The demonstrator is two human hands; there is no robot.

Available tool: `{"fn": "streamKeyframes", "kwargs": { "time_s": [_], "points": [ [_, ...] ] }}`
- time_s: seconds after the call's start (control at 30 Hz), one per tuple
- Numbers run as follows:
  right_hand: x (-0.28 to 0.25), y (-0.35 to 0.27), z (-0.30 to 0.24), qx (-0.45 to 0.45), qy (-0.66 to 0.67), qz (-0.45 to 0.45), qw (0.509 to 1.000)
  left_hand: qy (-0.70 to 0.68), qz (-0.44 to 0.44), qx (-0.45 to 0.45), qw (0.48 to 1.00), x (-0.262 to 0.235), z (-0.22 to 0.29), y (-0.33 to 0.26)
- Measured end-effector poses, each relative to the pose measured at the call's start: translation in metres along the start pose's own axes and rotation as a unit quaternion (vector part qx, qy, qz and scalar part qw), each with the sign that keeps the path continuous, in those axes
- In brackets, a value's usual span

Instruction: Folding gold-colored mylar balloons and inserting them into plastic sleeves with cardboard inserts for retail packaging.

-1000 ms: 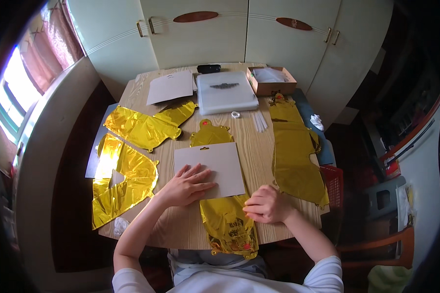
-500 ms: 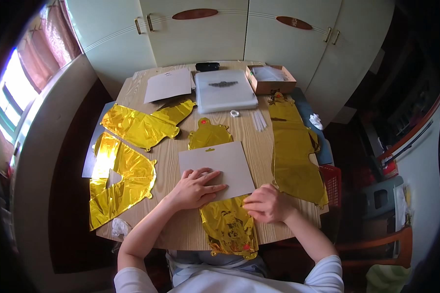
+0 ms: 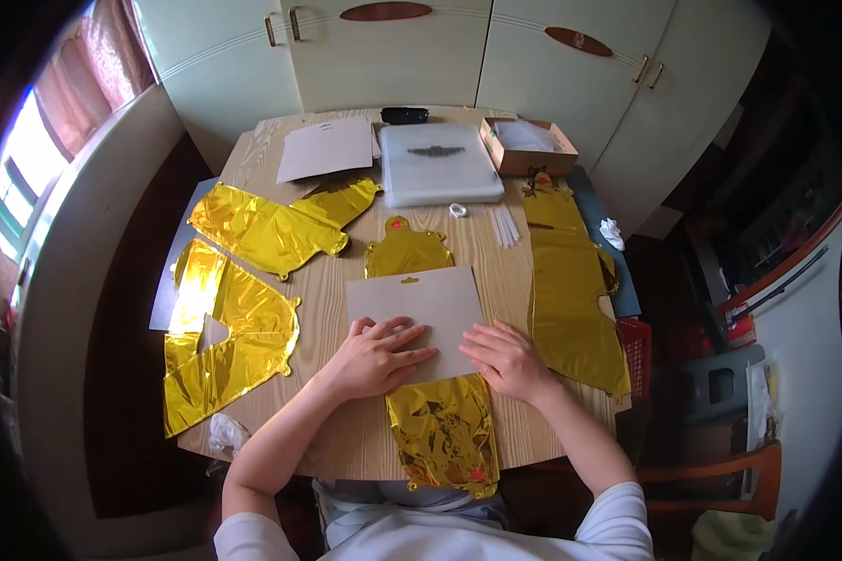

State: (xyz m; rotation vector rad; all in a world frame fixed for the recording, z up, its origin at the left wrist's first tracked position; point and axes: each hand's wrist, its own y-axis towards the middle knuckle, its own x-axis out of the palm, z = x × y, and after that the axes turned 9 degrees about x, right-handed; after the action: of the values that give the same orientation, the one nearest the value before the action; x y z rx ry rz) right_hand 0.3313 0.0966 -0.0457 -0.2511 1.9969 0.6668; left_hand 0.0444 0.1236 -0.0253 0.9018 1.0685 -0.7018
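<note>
At the far right corner of the wooden desk [image 3: 496,257] an open brown cardboard box [image 3: 530,148] is sitting with what looks like clear plastic wrapping lying inside it, and just beside it a flat stack of clear plastic bags [image 3: 440,164] is resting next to a grey card sheet [image 3: 327,148]. Near the front edge, a grey rectangular backing card [image 3: 419,304] is lying over a flattened gold foil balloon [image 3: 440,435], whose long axis is running from the person's lap away toward the cupboards; its far end is poking out beyond the card, and its near end is hanging slightly over the desk's front edge. The left hand [image 3: 374,355] is pressing flat and open on the card's near left part, fingers spread, gripping nothing. The right hand [image 3: 505,358] is resting open at the card's near right corner, fingertips touching its edge. More gold foil balloons [image 3: 253,229] are lying spread to the left, and another long gold foil piece [image 3: 571,290] is lying along the right side.
</note>
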Motion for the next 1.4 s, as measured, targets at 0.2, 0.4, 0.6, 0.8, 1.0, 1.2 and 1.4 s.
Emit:
{"fn": "streamKeyframes", "kwargs": {
  "time_s": [0.2, 0.4, 0.6, 0.8, 1.0, 1.2, 1.4],
  "points": [
    [0.002, 0.0, 0.0, 0.019, -0.007, 0.001, 1.0, 0.012, 0.016, -0.003, 1.0, 0.005, -0.003, -0.001],
    [0.001, 0.002, -0.003, 0.022, -0.021, -0.01, 0.999, -0.013, 0.02, -0.014, 1.0, 0.007, -0.004, 0.0],
    [0.001, 0.002, -0.002, 0.018, -0.031, -0.008, 0.999, -0.013, 0.019, -0.005, 1.0, 0.008, -0.005, 0.001],
    [-0.001, 0.002, -0.004, 0.018, -0.033, -0.01, 0.999, -0.01, -0.005, -0.013, 1.0, 0.008, -0.006, -0.001],
    [0.0, 0.002, -0.003, 0.026, -0.028, -0.017, 0.999, -0.013, -0.012, -0.018, 1.0, 0.01, -0.007, -0.001],
    [-0.001, 0.002, -0.004, 0.026, -0.023, -0.022, 0.999, -0.004, -0.011, -0.013, 1.0, 0.009, -0.007, -0.002],
    [-0.013, -0.011, -0.01, -0.029, -0.028, -0.086, 0.995, 0.003, -0.006, -0.009, 1.0, 0.011, -0.008, 0.0]
  ]
}}
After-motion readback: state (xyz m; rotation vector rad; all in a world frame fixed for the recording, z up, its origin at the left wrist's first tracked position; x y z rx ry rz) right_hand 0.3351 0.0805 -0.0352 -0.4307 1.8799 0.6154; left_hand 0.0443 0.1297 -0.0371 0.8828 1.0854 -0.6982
